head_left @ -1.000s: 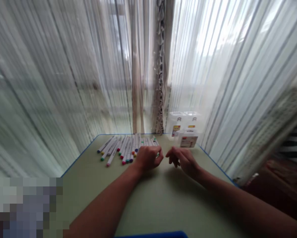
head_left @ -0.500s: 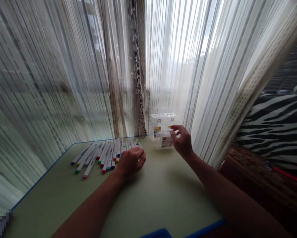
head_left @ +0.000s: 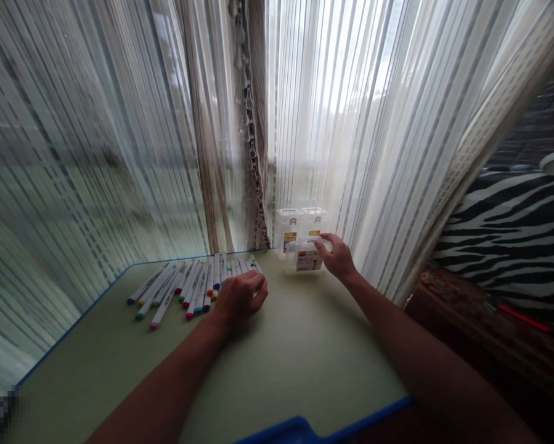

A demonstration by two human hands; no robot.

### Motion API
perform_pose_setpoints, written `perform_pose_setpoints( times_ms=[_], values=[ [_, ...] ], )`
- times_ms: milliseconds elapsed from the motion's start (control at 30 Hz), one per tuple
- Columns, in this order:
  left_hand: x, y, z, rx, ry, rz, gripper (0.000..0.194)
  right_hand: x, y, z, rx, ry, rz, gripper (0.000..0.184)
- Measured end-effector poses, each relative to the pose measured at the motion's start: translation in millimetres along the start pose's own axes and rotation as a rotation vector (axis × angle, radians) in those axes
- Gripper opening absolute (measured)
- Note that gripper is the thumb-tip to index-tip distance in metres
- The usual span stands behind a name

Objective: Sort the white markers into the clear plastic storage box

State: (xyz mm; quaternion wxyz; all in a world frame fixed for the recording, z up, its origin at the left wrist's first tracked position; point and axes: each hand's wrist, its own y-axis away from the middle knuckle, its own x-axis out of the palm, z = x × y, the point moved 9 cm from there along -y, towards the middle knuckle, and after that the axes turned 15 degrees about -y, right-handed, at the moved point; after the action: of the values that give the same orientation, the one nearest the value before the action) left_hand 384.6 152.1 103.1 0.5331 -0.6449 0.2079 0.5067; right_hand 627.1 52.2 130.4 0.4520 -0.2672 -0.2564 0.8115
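A row of several white markers [head_left: 184, 287] with coloured caps lies at the far side of the green table [head_left: 277, 370]. My left hand [head_left: 240, 297] rests at the right end of the row, its fingers curled over a marker. A small clear plastic box [head_left: 308, 258] with a label sits at the far right corner, in front of two taller clear boxes [head_left: 299, 228]. My right hand [head_left: 336, 256] reaches to the small box, fingertips on its top right side.
Sheer striped curtains [head_left: 119, 154] hang close behind and to both sides of the table. A zebra-patterned cloth [head_left: 512, 228] and a dark reddish object [head_left: 471, 320] lie off the table's right edge. A blue item [head_left: 295, 431] shows at the near edge.
My right hand moved from the table centre out to the small clear box and settled onto it. The left hand stayed on the markers. The view swung to the right.
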Motion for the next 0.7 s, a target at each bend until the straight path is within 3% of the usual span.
perform_pose_setpoints(
  times_ms=[67,167,300,400,500,700],
  values=[
    [-3.1,-0.6,4.9,-0.046,0.112,-0.036,0.030,-0.4,-0.6,2.4,0.001,-0.038,0.006,0.036],
    [-8.4,0.8,24.1,-0.241,0.386,-0.139,0.033,3.9,2.1,12.5,0.005,-0.132,0.020,0.038],
    [-2.0,4.8,39.0,-0.445,0.760,-0.207,0.042,28.7,20.2,32.8,0.036,-0.299,0.128,0.040],
    [7.6,1.0,28.2,-0.428,1.054,-0.165,0.052,50.8,40.2,45.2,0.055,-0.387,0.245,0.038],
    [19.9,-3.7,9.3,-0.377,1.250,-0.026,0.053,61.4,52.2,47.7,0.072,-0.427,0.306,0.034],
    [26.5,-3.0,10.9,-0.405,1.227,-0.033,0.049,62.3,51.7,35.0,0.185,-0.519,0.310,0.038]
  ],
)
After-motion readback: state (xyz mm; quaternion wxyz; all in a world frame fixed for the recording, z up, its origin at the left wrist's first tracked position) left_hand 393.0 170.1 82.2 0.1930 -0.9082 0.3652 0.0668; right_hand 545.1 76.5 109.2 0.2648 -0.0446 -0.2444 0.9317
